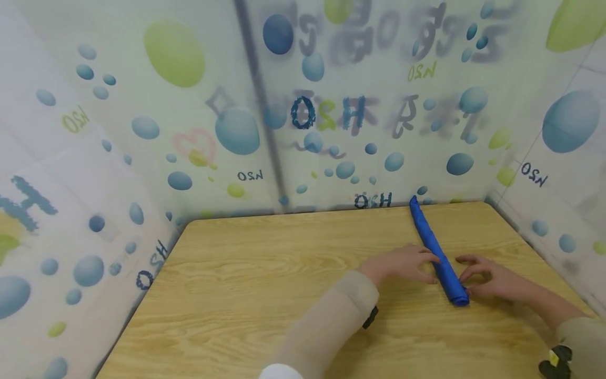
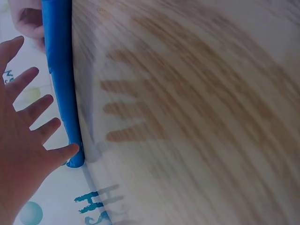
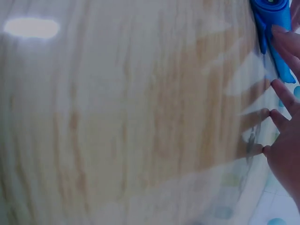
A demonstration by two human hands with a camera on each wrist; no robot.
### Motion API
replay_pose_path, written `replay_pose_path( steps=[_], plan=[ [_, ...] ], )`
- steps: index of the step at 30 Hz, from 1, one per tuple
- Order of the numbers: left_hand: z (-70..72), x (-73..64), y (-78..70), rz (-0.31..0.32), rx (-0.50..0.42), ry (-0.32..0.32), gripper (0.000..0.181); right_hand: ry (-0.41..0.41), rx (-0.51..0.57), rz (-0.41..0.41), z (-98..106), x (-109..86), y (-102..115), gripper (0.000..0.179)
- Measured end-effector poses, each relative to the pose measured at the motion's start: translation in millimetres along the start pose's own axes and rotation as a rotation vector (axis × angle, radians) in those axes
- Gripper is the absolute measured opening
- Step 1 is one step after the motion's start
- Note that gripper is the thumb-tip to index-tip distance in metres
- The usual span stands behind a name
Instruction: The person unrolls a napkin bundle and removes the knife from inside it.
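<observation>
A long, narrow roll of blue sheet material [image 1: 437, 258] lies on the wooden table, its near end showing spiral layers. On its left side is my left hand [image 1: 402, 265], with fingertips at the roll. The left wrist view shows this left hand [image 2: 23, 126] with fingers spread beside the blue roll [image 2: 61, 79]. From the other side my right hand [image 1: 497, 279] reaches to the near end, fingers slightly bent and apart. In the right wrist view a digit of the right hand [image 3: 286, 136] touches the blue roll [image 3: 276, 21]; other fingertips meet the tabletop.
The wood-grain table [image 1: 265, 273] has rounded far corners and a glossy surface that reflects the hands. Pale walls [image 1: 199, 105] with blue and green dots and lettering stand close around its back and sides. The roll's far end reaches the back edge.
</observation>
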State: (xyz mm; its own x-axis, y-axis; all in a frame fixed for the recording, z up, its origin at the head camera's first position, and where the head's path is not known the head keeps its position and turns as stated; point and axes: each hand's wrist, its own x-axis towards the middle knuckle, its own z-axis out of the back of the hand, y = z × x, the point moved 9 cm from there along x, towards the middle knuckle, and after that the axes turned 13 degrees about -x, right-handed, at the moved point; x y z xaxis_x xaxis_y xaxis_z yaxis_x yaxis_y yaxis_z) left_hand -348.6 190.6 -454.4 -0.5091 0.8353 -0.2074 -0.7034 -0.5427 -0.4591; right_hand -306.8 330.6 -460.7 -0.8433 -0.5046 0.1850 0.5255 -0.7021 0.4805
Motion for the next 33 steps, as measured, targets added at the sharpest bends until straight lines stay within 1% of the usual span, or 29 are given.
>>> replay_pose_path(
  steps=[1,3,5,10,16,19,22,24,28,30,33],
  plan=[
    [-1.5,1.7,-0.6,-0.004,-0.001,0.002,0.058,0.002,0.02,0.001,-1,-0.2,-1,0.022],
    [-3.5,6.4,-2.1,-0.016,0.002,-0.008,0.058,-0.01,0.026,-0.004,-2,-1.3,-3,0.022],
    [-6.4,12.4,-4.5,-0.025,0.013,-0.011,0.057,-0.031,0.049,0.003,-2,-3.4,-5,0.023],
    [-17.1,28.8,-11.1,-0.039,0.031,0.019,0.057,-0.074,0.104,0.026,0,-10.9,-11,0.028],
    [-20.8,37.9,-12.9,-0.018,0.032,0.03,0.058,-0.036,0.102,-0.004,-2,-11.7,-20,0.026],
    [-22.3,40.2,-13.9,-0.009,0.031,0.054,0.057,-0.013,0.132,-0.006,-4,-9.8,-18,0.025],
    [-25.1,41.4,-14.5,0.009,0.041,0.089,0.057,-0.014,0.147,0.023,-4,-9.0,-13,0.027],
    [-26.7,41.0,-14.8,0.02,0.049,0.104,0.056,-0.024,0.136,0.045,-4,-8.7,-10,0.03],
    [-23.8,37.4,-14.1,0.018,0.089,0.085,0.054,-0.049,0.086,0.068,-2,-6.1,-6,0.033],
    [-21.6,34.5,-12.2,0.014,0.125,0.071,0.053,-0.042,0.074,0.057,-4,-3.6,-7,0.032],
    [-21.1,30.3,-8.9,0.014,0.168,0.069,0.051,-0.017,0.074,0.028,-9,-1.4,-9,0.029]
  ],
)
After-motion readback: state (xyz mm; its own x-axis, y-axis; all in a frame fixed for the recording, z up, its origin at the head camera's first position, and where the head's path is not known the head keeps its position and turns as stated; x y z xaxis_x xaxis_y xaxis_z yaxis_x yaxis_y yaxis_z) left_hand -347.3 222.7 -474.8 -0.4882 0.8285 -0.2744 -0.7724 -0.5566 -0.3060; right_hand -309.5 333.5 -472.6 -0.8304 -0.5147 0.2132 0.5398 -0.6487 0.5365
